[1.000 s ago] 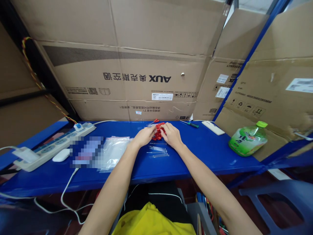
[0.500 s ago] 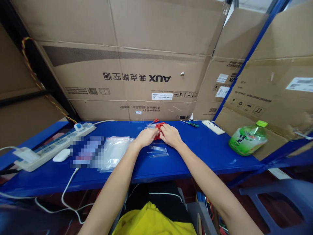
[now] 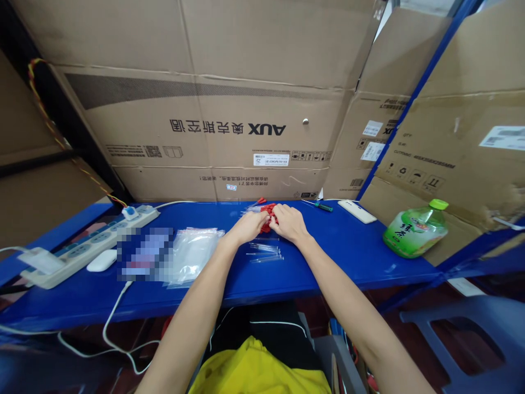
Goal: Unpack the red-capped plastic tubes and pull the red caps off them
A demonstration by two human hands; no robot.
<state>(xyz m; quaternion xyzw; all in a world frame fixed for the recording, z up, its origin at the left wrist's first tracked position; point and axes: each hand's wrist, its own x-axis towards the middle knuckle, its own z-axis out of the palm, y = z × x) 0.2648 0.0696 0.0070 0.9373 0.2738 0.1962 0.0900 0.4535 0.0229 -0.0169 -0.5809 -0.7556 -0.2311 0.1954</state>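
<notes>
A small pile of red-handled pieces (image 3: 268,208) lies on the blue table, some with thin, pale shafts pointing left. My left hand (image 3: 251,226) is at the left side of the pile, its fingers bent inward and closed around red pieces. Facing it from the right, my right hand (image 3: 289,222) has its fingers curled over the red pieces too. The fingertips nearly meet, and what exactly each one pinches is partly hidden. Just in front of the hands lie several thin clear rods or tubes (image 3: 266,254), roughly side by side.
Clear plastic bags (image 3: 192,254) lie left of my forearm, beside a blurred phone (image 3: 148,251), a white case (image 3: 101,260) and a power strip (image 3: 98,241). Rightward are a green screwdriver (image 3: 324,207), a white flat device (image 3: 356,212) and a green bottle (image 3: 416,230). Cardboard (image 3: 229,109) walls the back.
Both hands stay at the red pile, with only small shifts of the fingers and right hand. The view has moved slightly.
</notes>
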